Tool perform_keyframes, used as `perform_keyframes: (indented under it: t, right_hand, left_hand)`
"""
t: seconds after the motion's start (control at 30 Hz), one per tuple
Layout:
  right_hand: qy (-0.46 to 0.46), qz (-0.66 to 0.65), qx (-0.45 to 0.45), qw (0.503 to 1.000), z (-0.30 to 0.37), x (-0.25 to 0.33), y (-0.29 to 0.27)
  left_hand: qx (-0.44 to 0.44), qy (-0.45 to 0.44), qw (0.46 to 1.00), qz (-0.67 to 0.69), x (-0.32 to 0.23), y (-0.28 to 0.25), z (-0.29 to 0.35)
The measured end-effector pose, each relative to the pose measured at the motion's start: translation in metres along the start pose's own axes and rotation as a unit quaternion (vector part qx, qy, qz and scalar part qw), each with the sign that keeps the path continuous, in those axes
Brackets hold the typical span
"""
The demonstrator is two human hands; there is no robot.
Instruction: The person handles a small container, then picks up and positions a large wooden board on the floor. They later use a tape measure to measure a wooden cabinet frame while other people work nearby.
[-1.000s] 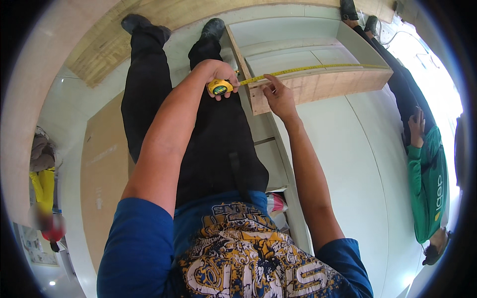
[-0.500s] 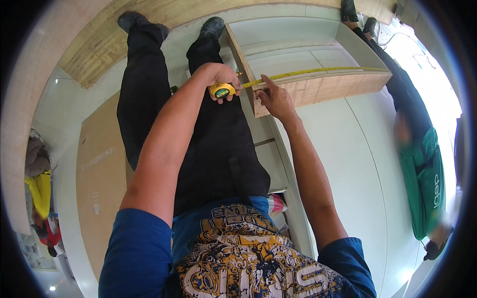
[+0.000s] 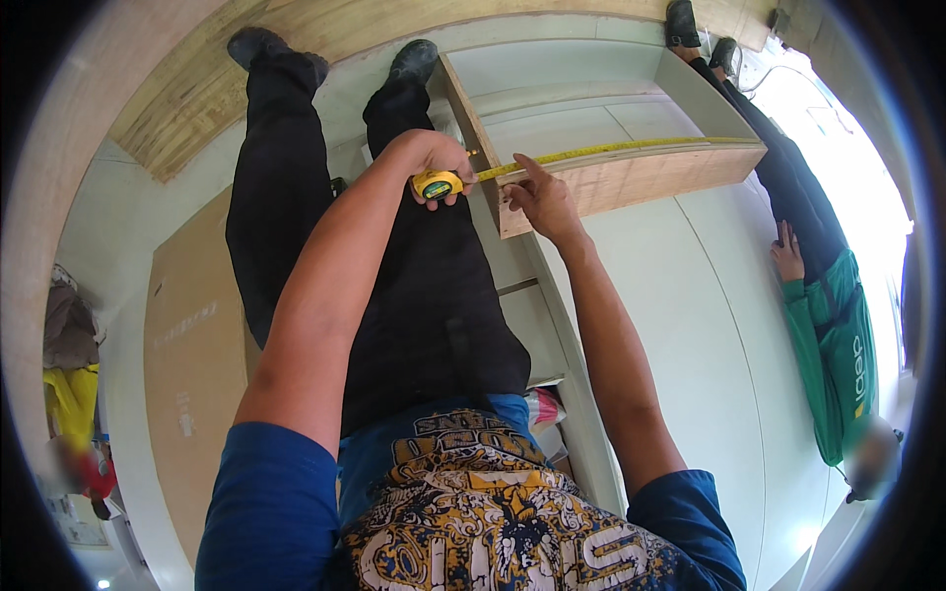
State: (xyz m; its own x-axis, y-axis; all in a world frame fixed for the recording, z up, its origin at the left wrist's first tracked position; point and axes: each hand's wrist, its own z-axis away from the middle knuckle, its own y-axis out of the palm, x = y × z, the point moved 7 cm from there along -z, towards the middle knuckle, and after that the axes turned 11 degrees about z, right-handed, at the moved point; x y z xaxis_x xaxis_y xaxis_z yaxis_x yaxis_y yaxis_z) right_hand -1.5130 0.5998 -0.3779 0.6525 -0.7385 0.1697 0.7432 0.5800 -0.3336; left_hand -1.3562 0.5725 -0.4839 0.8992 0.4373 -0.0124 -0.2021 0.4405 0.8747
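My left hand (image 3: 443, 163) is closed round a yellow tape measure (image 3: 437, 184) just left of a shallow wooden box frame. The pulled-out yellow blade (image 3: 611, 149) runs from it to the right along the top edge of the frame's near plywood board (image 3: 631, 182), as far as the right corner. At the frame's near left corner is my right hand (image 3: 548, 205). Its index finger is stretched out at the blade, the thumb is apart from it, and the other fingers are bent. It seems to hold nothing.
The frame lies on a large white panelled surface (image 3: 690, 315). On the right stands a person in a green top (image 3: 843, 345), close to the frame's far end. A cardboard sheet (image 3: 192, 364) is on the left, and other people (image 3: 74, 404) show at the far left edge.
The whole view has shifted slightly. Both my hands keep their places at the tape and frame corner. The other person's hand at the right now shows on the thigh.
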Motion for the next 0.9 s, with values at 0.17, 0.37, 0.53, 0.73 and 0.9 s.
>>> perform_keyframes:
  t: [0.17,0.37,0.53,0.73,0.9]
  right_hand:
    - [0.009,-0.025,-0.003,1.0,-0.001,-0.001,0.002]
    - [0.007,-0.012,-0.002,1.0,-0.002,0.002,0.0]
    - [0.007,-0.02,-0.001,1.0,-0.003,-0.004,0.004]
    - [-0.009,-0.026,0.004,1.0,-0.002,-0.005,0.003]
    - [0.012,-0.04,0.003,0.999,-0.003,-0.004,0.002]
  left_hand:
    - [0.011,0.001,1.0,-0.003,0.0,0.0,-0.001]
    - [0.016,0.002,1.0,0.002,0.001,-0.001,-0.001]
    - [0.021,-0.006,1.0,-0.005,0.0,0.001,0.0]
    - [0.044,-0.008,0.999,0.001,0.001,0.004,-0.003]
    - [0.049,-0.008,0.999,-0.005,0.0,0.004,-0.001]
